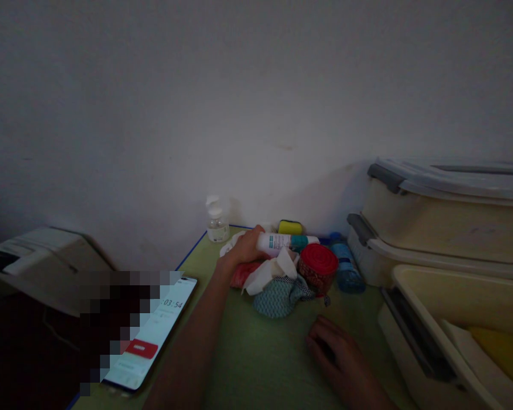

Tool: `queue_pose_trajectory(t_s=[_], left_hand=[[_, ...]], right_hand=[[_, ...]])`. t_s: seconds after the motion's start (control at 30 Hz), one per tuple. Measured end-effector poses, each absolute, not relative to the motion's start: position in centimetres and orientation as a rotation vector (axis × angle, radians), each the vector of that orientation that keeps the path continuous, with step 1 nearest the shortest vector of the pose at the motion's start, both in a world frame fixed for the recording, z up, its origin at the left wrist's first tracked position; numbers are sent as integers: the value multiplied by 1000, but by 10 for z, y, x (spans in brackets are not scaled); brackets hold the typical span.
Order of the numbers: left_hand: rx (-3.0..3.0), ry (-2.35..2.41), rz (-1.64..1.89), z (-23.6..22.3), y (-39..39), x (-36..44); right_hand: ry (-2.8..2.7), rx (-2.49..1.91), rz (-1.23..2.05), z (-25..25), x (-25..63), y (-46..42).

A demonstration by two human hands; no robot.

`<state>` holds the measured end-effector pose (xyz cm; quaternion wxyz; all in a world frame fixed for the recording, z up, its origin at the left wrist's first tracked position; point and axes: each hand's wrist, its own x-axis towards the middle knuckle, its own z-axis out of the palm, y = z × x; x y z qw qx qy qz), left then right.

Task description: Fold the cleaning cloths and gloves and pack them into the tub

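Observation:
My left hand reaches to the back of the table and closes around the left end of a white bottle with a teal band, which lies on its side. Just below it are a crumpled white tissue, a red cloth item and a teal patterned cloth pouch. A red rolled-up strap stands to the right of these. Near the front, my right hand rests on the table with its fingers curled in, and nothing shows in it.
A clear pump bottle stands at the back left corner. Behind the pile is a yellow item; a blue plastic bottle lies right. Lidded bins and an open bin line the right. A phone lies at the left edge.

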<state>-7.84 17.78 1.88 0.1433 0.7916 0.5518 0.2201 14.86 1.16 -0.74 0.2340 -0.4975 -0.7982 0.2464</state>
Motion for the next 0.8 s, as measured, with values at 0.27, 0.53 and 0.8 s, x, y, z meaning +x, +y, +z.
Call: queue_pose_trajectory(t_s=[0.27, 0.53, 0.8], left_hand=[[2283, 1669, 653, 17, 172, -66], [2303, 1718, 653, 9, 176, -57], [2303, 1652, 652, 12, 183, -65]], right_hand=[[-2184, -1365, 675, -5, 148, 12], [-2187, -1364, 652, -7, 148, 12], [-2219, -1366, 667, -6, 148, 12]])
